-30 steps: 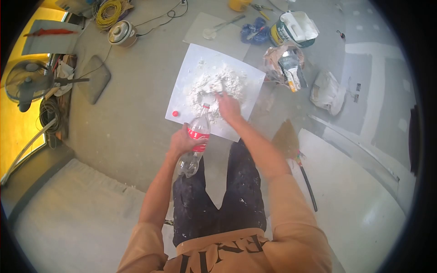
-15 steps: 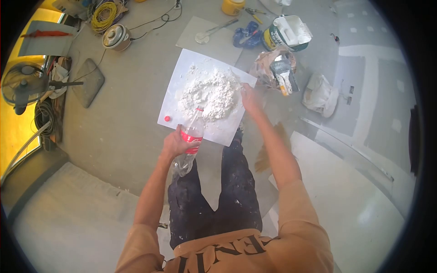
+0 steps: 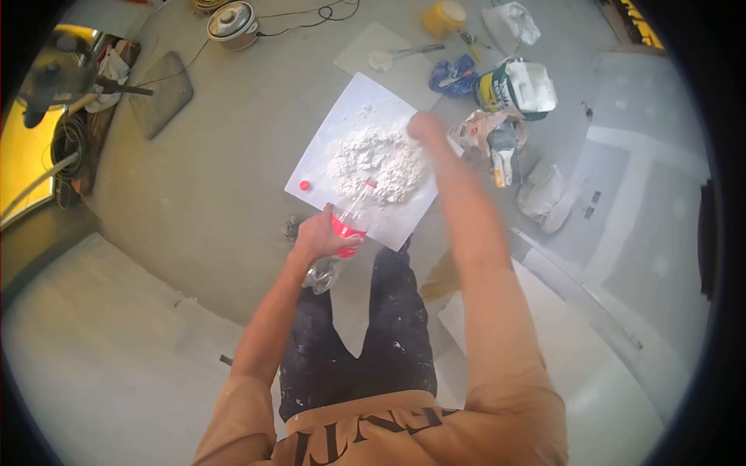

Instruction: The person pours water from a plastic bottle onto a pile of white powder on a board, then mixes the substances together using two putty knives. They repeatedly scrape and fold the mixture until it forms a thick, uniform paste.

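A square white board (image 3: pixel 326 155) holds a heap of white powder (image 3: pixel 373 159) with a shallow hollow in its middle. My left hand (image 3: pixel 322 237) is closed round a clear plastic bottle (image 3: pixel 320 273) with a red label, tilted so its neck points at the heap's near edge. The bottle's inside is hard to make out. A loose red cap (image 3: pixel 305 186) lies at the board's left corner. At the board's far right edge, beside the powder, is my right hand (image 3: pixel 424 128), curled like a fist and slightly blurred; its fingertips are hidden.
To the right are an open paper bag (image 3: pixel 479 128), a brush (image 3: pixel 503 155), a white-filled bucket (image 3: pixel 505 89) and a white sack (image 3: pixel 544 198). Blue crumpled plastic (image 3: pixel 453 76) and a yellow tub (image 3: pixel 444 19) lie beyond. A corded pot (image 3: pixel 232 27) stands far left; a fan (image 3: pixel 54 78) is left.
My right hand has moved away from me along the board's rim, from its right side round to the far right edge. The board appears turned clockwise. My left hand still grips the tilted bottle.
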A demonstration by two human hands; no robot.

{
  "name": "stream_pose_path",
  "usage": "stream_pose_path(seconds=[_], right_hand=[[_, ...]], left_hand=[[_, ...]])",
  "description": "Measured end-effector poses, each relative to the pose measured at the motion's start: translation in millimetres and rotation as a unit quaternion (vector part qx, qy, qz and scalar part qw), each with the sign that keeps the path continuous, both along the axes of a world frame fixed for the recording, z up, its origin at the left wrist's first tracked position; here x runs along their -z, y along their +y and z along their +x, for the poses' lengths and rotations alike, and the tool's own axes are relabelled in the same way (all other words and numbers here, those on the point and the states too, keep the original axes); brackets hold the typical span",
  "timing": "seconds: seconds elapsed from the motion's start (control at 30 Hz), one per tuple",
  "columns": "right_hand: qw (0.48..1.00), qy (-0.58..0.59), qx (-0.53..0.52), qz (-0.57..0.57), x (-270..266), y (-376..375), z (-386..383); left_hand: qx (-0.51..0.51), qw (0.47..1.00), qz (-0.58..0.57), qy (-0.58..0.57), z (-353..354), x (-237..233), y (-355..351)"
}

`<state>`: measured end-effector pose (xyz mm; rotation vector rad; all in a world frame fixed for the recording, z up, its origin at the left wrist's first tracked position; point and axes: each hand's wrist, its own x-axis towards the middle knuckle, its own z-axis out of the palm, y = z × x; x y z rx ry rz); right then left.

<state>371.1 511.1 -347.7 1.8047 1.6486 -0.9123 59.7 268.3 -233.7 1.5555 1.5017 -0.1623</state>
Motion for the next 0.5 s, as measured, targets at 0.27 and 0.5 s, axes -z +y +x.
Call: stream_pose_path(seconds=[0.27,0.5], right_hand=[[0.964,0.043,-0.015,0.261,-31,-124,-80],[0.957,0.036,-0.09,0.272,-43,-228,-21]], left_hand=[[0.014,1.0,-0.026,-0.003,-8,23,1],[0.028,0.999,-0.012,-0.01,-11,9,8]])
